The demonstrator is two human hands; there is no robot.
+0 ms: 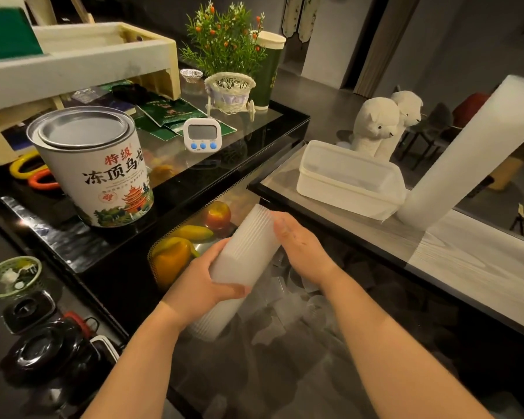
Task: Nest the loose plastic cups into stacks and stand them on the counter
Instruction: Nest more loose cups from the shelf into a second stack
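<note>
A stack of nested translucent plastic cups (245,246) lies tilted between my hands at the middle of the view, low over a dark recess. My left hand (204,278) grips the stack around its lower part, fingers curled under it. My right hand (300,246) presses on the stack's upper right side, fingers bent over its rims. A second, shorter group of cups (208,325) shows below my left wrist. A tall stack of cups (463,155) stands leaning on the counter (454,255) at the right. Loose clear cups (312,300) lie dimly in the recess.
A white plastic tub (348,179) sits on the counter beside the tall stack. A tea tin (94,164), a timer (202,135) and a small plant basket (229,89) stand on the black glass shelf to the left. Fruit (194,234) lies under the glass.
</note>
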